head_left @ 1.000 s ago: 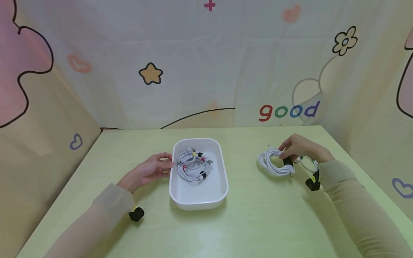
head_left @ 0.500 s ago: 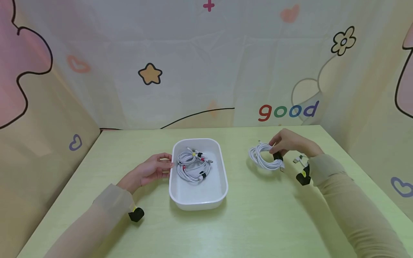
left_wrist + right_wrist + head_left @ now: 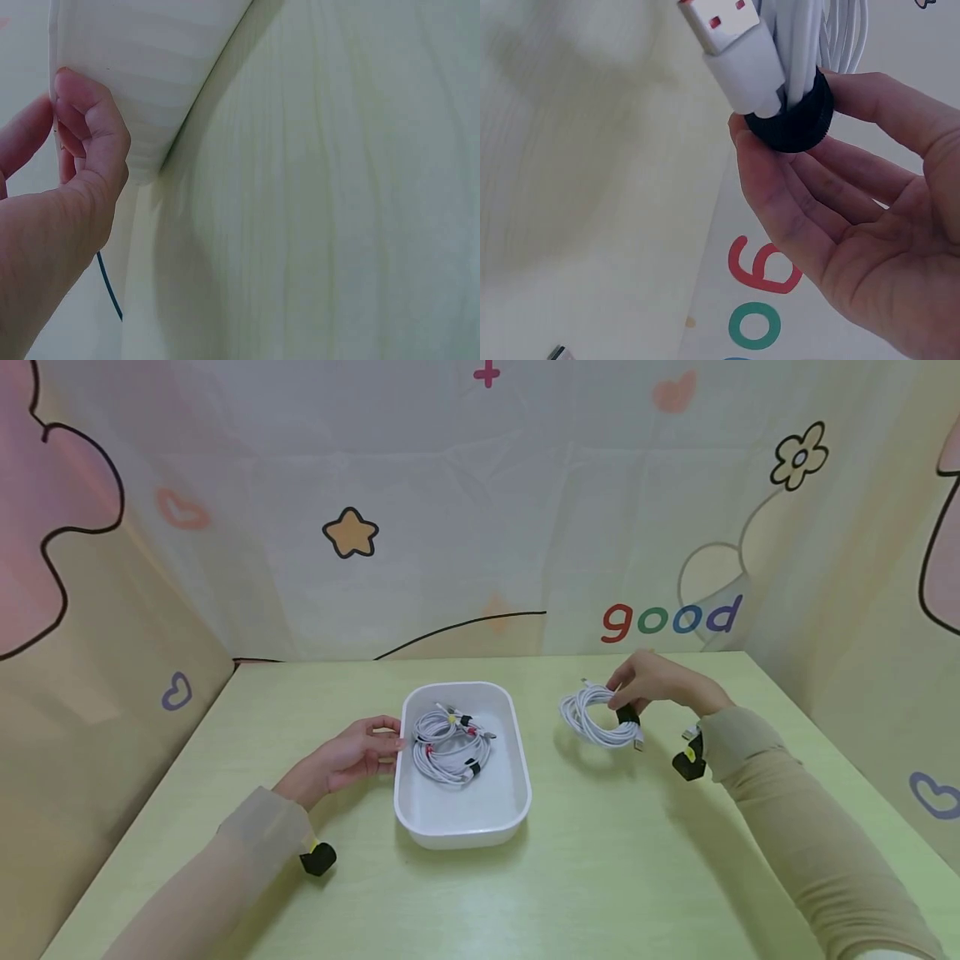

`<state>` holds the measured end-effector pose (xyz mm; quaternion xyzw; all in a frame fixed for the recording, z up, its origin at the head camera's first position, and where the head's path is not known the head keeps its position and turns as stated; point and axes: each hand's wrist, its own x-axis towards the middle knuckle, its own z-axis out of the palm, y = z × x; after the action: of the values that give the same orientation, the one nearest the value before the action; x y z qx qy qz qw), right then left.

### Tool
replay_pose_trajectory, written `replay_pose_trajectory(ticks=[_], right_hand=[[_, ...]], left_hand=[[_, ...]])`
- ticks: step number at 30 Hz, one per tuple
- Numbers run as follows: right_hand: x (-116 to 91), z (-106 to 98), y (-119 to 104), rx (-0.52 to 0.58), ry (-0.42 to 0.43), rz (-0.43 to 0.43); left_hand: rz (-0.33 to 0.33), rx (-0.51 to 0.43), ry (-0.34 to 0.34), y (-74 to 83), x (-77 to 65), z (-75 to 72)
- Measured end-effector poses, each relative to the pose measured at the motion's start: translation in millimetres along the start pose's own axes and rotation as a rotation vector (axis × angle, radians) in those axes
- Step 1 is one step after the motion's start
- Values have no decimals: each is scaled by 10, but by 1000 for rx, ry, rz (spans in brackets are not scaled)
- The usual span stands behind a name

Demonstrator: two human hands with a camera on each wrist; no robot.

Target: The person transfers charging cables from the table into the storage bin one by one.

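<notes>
Over the right half of a pale yellow-green wood-grain table (image 3: 540,897), a person's right hand (image 3: 654,682) pinches a thick white coil of cable (image 3: 576,716) between thumb and fingers, the grip narrow and closed around its black fabric strap (image 3: 799,124); a white USB plug with a metal end (image 3: 731,60) juts out beside the strap; the coil hangs just above the table, to the right of the white rectangular tray with rounded corners (image 3: 468,814) and apart from it; at the tray's left side the left hand (image 3: 354,757) pinches the rim, thumb and fingertips meeting on it; inside the tray, toward its far left, lie coiled white cables with black, red and yellow bands (image 3: 433,767); near the right sleeve a small white connector (image 3: 689,732) lies partly hidden; behind stands a pale printed backdrop (image 3: 450,460) bearing the coloured word "good"
</notes>
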<state>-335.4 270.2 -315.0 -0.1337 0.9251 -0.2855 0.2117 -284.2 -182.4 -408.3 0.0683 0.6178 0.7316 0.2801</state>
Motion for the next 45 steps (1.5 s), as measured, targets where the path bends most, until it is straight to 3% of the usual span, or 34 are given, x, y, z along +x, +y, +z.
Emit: replay_pose_trajectory(ticks=[30, 45], right_hand=[[112, 75, -415, -44, -9, -52], [221, 222, -684, -30, -46, -78]], left_hand=[[8, -2, 11, 0, -14, 23], [6, -26, 3, 7, -20, 19]])
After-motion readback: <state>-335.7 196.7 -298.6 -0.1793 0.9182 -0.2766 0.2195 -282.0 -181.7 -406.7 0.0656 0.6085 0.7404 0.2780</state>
